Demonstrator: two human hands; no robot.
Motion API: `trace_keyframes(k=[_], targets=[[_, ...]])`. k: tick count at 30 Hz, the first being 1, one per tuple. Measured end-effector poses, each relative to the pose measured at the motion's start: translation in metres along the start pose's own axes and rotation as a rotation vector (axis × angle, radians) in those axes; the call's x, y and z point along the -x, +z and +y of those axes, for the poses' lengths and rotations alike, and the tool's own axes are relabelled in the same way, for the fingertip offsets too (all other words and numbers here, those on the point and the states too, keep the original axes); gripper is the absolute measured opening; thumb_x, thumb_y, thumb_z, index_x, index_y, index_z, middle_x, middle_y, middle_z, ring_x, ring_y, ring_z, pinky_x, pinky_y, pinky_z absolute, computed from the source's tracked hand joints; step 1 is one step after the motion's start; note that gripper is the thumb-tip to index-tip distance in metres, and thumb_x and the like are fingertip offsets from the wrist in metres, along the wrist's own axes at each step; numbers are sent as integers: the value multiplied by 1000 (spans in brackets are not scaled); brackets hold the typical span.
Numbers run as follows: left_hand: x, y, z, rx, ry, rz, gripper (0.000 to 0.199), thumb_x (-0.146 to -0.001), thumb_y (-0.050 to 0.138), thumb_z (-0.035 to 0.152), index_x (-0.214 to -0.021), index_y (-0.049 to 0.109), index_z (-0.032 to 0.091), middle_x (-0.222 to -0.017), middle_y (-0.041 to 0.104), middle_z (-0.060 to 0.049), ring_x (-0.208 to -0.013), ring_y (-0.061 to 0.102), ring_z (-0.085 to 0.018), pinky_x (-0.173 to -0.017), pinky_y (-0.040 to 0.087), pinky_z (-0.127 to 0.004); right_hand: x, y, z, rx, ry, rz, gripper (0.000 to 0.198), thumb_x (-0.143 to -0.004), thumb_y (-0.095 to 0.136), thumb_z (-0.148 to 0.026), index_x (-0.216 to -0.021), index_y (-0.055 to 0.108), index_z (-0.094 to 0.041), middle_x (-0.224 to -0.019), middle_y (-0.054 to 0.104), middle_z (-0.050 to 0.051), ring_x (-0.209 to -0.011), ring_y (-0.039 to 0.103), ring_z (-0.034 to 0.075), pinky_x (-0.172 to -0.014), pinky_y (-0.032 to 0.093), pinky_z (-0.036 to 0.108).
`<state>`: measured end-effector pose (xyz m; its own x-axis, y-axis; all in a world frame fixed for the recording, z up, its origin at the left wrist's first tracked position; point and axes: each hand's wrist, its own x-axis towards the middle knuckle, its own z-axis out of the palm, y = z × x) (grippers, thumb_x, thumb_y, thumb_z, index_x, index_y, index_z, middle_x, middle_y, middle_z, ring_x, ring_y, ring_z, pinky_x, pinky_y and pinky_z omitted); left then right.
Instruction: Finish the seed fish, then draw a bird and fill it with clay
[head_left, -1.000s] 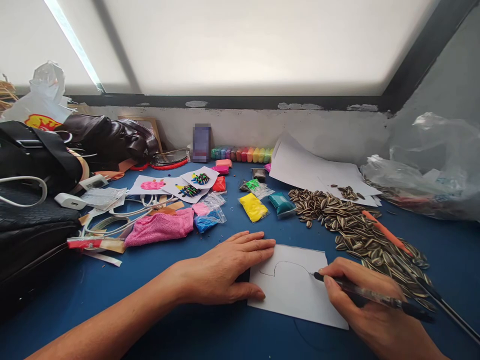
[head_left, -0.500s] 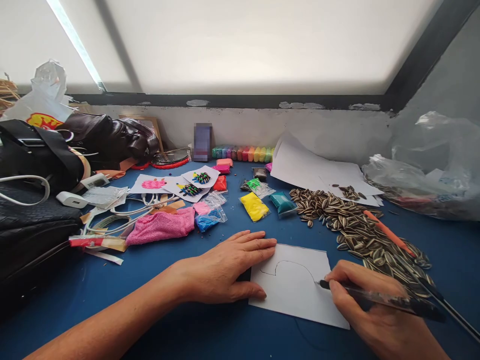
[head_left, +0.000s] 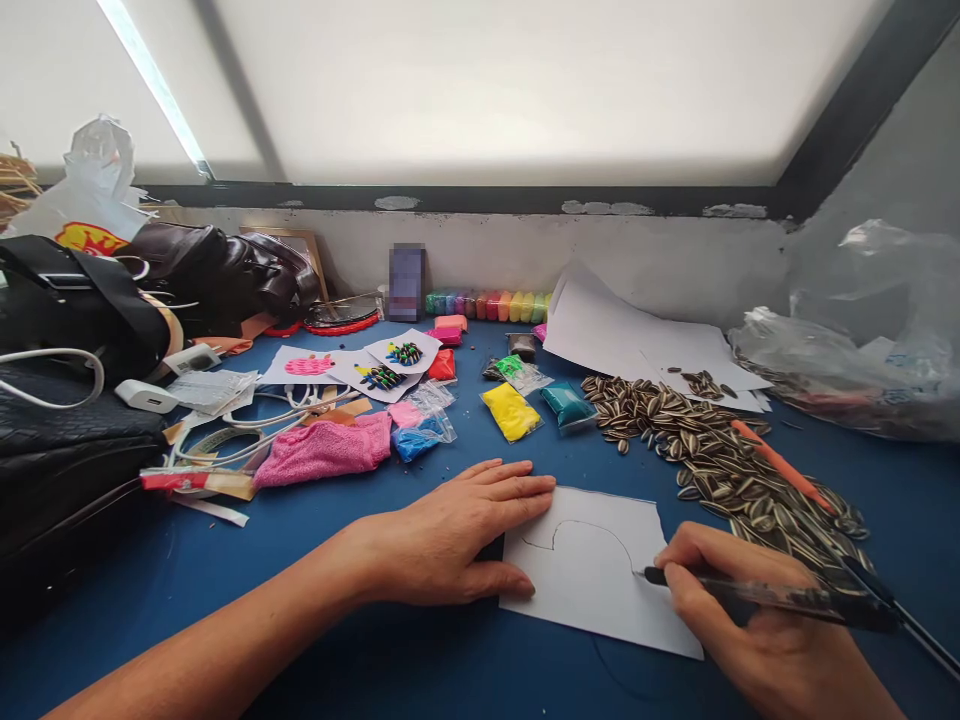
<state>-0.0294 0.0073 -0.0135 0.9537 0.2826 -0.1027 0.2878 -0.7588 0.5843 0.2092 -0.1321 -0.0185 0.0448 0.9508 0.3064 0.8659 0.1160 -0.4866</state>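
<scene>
A small white sheet of paper point(head_left: 585, 595) lies on the blue table in front of me, bearing a thin dark curved line. My left hand point(head_left: 480, 535) rests flat on the paper's left side, fingers stretched out. In my right hand point(head_left: 750, 610) is a black pen point(head_left: 780, 592) with a clear barrel, pinched between thumb and fingers. Its tip touches the paper at the lower right end of the curve. Beyond the right hand spreads a heap of striped sunflower seeds point(head_left: 705, 450), with an orange stick-like tool point(head_left: 780, 465) lying on it.
Packets of yellow clay point(head_left: 510, 412) and teal clay point(head_left: 568, 405) lie ahead. Decorated paper cards point(head_left: 349, 375) and a pink cloth point(head_left: 326, 452) are at left, near black bags point(head_left: 67, 430). Large white sheets point(head_left: 622, 335) and a plastic bag point(head_left: 847, 370) stand back right.
The pen tip has moved slightly down, and the drawn curve is a little longer at its right end. My left hand stays in place on the paper.
</scene>
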Motion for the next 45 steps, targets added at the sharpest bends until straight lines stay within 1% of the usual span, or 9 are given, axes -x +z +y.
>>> trace_keyframes(k=[5,10,15,19,26,32,36,40,45], targets=[[0,0,0,12,15,20,74,-90,62,47,-152,32,22,-159,29,-6,-149,18,-28,-122,15,-45,0,-1,-2,-70,-14,19,28,-89,49,-28,-63,57,-24,-55,57,-3,-48,55,13,-46,44,22],[0,3,-2,-6,26,38,72,-89,64,46,-151,36,21,-160,25,-10,-149,19,-28,-122,15,-45,-1,8,-4,-174,-160,6,10,-86,61,-23,-85,71,-25,-78,75,0,-66,71,17,-56,55,20],[1,4,-3,-26,20,51,70,-88,65,46,-149,39,22,-160,25,-10,-149,20,-28,-122,16,-43,-5,24,-9,-301,-253,-61,17,-87,63,-16,-100,70,-25,-85,75,0,-72,73,15,-65,58,19],[1,2,-2,-31,20,27,74,-88,64,49,-150,37,19,-160,25,-12,-149,19,-28,-122,16,-43,-8,29,-14,-371,-307,-102,26,-89,60,-12,-108,70,-26,-91,75,1,-79,73,15,-70,58,20],[1,-1,-5,-4,38,28,76,-87,65,52,-149,38,18,-160,24,-11,-149,18,-28,-122,16,-44,-11,32,-18,-406,-335,-70,26,-88,62,-11,-107,71,-25,-92,75,3,-80,74,16,-71,59,21],[2,1,-4,27,-4,13,83,-87,64,54,-152,31,15,-160,24,-10,-150,15,-26,-123,12,-42,-13,33,-18,-399,-306,-115,23,-90,60,-15,-107,73,-25,-95,77,4,-84,74,18,-75,60,24],[1,2,-6,49,19,42,80,-86,65,52,-152,33,18,-160,24,-11,-149,17,-29,-122,14,-45,-15,32,-22,-406,-299,-102,25,-88,62,-13,-105,74,-27,-95,77,2,-83,75,17,-76,60,22],[0,2,-6,45,24,37,80,-86,65,52,-151,34,18,-160,25,-11,-149,17,-29,-122,14,-45,-15,33,-22,-416,-311,-91,26,-88,62,-12,-106,74,-27,-98,78,2,-85,75,16,-77,59,20],[0,1,-5,33,17,26,81,-87,65,52,-152,33,15,-160,24,-11,-150,16,-28,-122,13,-44,-13,37,-15,-382,-309,-129,25,-89,62,-15,-109,72,-26,-103,77,4,-89,75,18,-80,60,24]])
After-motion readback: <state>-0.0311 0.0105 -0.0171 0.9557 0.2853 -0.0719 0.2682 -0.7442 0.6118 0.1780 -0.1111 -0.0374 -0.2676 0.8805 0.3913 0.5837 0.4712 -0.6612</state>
